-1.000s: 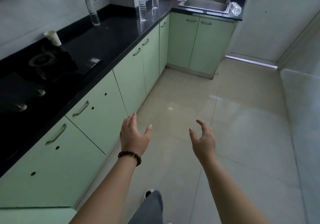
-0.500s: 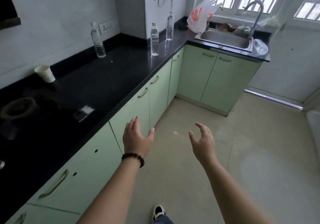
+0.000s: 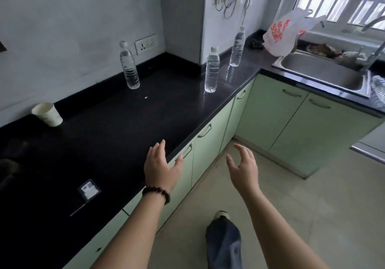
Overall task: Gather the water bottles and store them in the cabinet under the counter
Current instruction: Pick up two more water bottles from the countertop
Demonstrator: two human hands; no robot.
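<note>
My left hand (image 3: 160,167) and right hand (image 3: 244,169) apart, fingers spread, holding nothing, ready to grab; black counter (image 3: 116,135) as landmark: nearest bottle (image 3: 212,70) at its front edge, second (image 3: 129,66) by back wall, third (image 3: 237,47) farther along; cabinets (image 3: 208,141) beneath closed.

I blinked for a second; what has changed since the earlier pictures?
The view has lifted and come closer along the counter, so the three standing bottles loom larger. The left hand now reaches over the counter's edge. Both it and the right hand stay open and empty; no bottle has moved.
</note>
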